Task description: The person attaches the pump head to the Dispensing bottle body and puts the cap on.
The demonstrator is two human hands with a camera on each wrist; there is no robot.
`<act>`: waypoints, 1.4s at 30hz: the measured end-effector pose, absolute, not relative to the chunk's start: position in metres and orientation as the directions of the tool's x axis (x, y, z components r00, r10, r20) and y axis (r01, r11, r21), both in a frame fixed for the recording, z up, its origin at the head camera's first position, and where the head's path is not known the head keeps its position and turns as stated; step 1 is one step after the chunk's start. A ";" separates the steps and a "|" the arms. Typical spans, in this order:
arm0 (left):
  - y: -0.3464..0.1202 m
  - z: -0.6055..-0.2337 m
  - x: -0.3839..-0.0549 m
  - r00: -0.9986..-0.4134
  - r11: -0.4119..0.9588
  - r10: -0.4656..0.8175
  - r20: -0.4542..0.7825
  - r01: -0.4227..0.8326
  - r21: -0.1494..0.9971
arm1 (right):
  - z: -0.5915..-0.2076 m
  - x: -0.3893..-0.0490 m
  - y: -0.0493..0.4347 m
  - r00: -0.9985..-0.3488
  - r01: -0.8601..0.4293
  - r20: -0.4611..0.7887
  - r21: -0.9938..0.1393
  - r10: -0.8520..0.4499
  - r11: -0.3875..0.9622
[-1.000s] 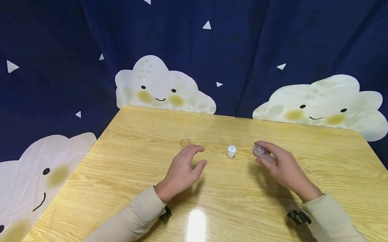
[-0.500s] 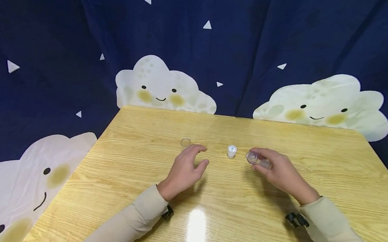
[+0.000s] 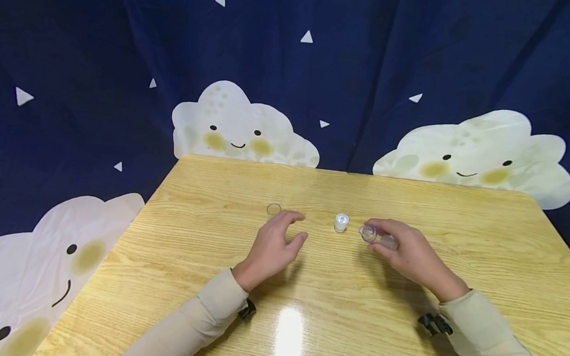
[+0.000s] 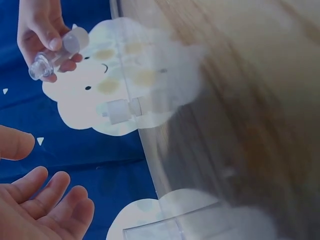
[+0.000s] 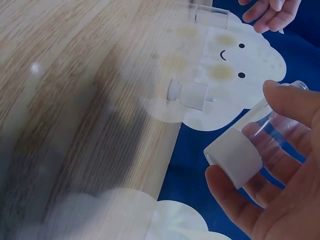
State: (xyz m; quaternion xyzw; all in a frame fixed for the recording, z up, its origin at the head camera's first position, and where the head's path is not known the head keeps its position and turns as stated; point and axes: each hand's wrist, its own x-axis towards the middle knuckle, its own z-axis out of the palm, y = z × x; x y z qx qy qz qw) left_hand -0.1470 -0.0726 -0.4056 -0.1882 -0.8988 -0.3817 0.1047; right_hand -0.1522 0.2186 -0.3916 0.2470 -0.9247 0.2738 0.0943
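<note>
My right hand [image 3: 411,258] holds a small clear bottle [image 3: 386,241] with its clear neck tilted to the left, just above the table. In the right wrist view the fingers and thumb wrap the bottle, whose white end [image 5: 235,157] faces the table. A small white stepped fitting [image 3: 342,223] with a narrow tip stands upright to the left of that hand. My left hand [image 3: 271,249] hovers with relaxed fingers and holds nothing. Just beyond its fingertips stands a clear, open-ended-looking cylinder [image 4: 155,231], seen from above only as a thin rim.
The wooden table [image 3: 200,238] reaches back to a dark blue curtain [image 3: 275,48] printed with smiling clouds. A bright glare patch lies near the front of the tabletop. Both wrists wear black cameras [image 3: 435,324].
My right hand has moved the bottle left and slightly nearer, toward the white fitting, and its neck has tilted further left. My left hand has barely moved.
</note>
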 end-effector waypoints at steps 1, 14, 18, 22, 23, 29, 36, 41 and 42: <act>-0.073 -0.406 -0.148 -0.907 0.638 0.259 0.331 0.418 0.646 | -0.391 -0.152 0.218 -0.859 -0.510 0.311 -0.462 -0.407 0.725; -0.067 -0.397 -0.159 -0.887 0.638 0.293 0.357 0.459 0.618 | -0.393 -0.154 0.216 -0.861 -0.506 0.308 -0.437 -0.405 0.744; -0.064 -0.398 -0.164 -0.891 0.646 0.306 0.335 0.453 0.614 | -0.393 -0.154 0.216 -0.863 -0.503 0.299 -0.435 -0.407 0.747; -0.060 -0.399 -0.172 -0.896 0.662 0.309 0.319 0.444 0.603 | -0.393 -0.154 0.216 -0.862 -0.506 0.295 -0.435 -0.413 0.745; -0.059 -0.399 -0.174 -0.898 0.666 0.309 0.312 0.439 0.603 | -0.393 -0.154 0.215 -0.862 -0.505 0.295 -0.437 -0.413 0.744; -0.052 -0.400 -0.186 -0.914 0.682 0.328 0.238 0.403 0.610 | -0.393 -0.155 0.214 -0.869 -0.494 0.276 -0.448 -0.410 0.745; -0.041 -0.404 -0.203 -0.900 0.656 0.402 0.170 0.412 0.632 | -0.393 -0.156 0.215 -0.863 -0.505 0.291 -0.442 -0.414 0.741; -0.034 -0.407 -0.214 -0.890 0.624 0.440 0.118 0.397 0.673 | -0.393 -0.157 0.215 -0.865 -0.502 0.282 -0.451 -0.416 0.738; -0.032 -0.408 -0.216 -0.890 0.621 0.443 0.111 0.393 0.678 | -0.393 -0.157 0.215 -0.865 -0.501 0.280 -0.453 -0.416 0.737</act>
